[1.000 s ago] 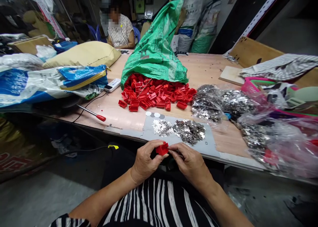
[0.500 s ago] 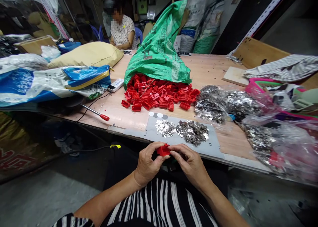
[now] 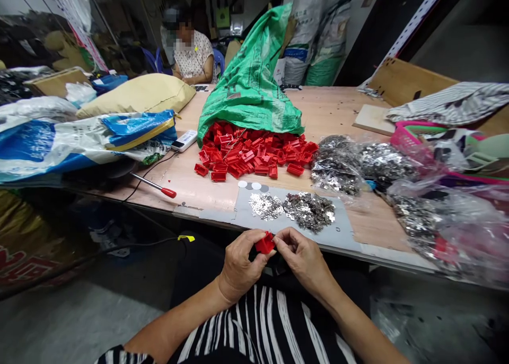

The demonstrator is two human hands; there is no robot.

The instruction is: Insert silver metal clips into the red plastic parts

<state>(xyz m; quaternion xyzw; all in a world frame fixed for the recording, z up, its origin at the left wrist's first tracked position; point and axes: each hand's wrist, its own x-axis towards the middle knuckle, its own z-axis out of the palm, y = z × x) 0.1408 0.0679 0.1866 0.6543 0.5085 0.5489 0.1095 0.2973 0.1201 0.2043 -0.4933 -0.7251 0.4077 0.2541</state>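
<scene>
My left hand point(image 3: 239, 263) grips a small red plastic piece point(image 3: 265, 243) just below the table's front edge, over my lap. My right hand point(image 3: 301, 258) is pinched against the same piece from the right; whatever else its fingertips hold is too small to see. In front of my hands, on a grey sheet point(image 3: 345, 231), lie two heaps of small metal parts point(image 3: 308, 211), one bright and one darker. Further back, a pile of red plastic pieces point(image 3: 254, 153) spills from a green sack point(image 3: 250, 83).
Clear bags of metal parts point(image 3: 358, 165) fill the table's right side, beside a pink basket point(image 3: 405, 136). A red-handled screwdriver point(image 3: 153, 185), a white remote point(image 3: 186, 139) and blue-white sacks point(image 3: 79, 138) lie left. Another person point(image 3: 191, 53) sits at the far end.
The red piece has turned slightly in my fingers and both hands have shifted a little right. The view has drifted with my head; nothing on the table has moved.
</scene>
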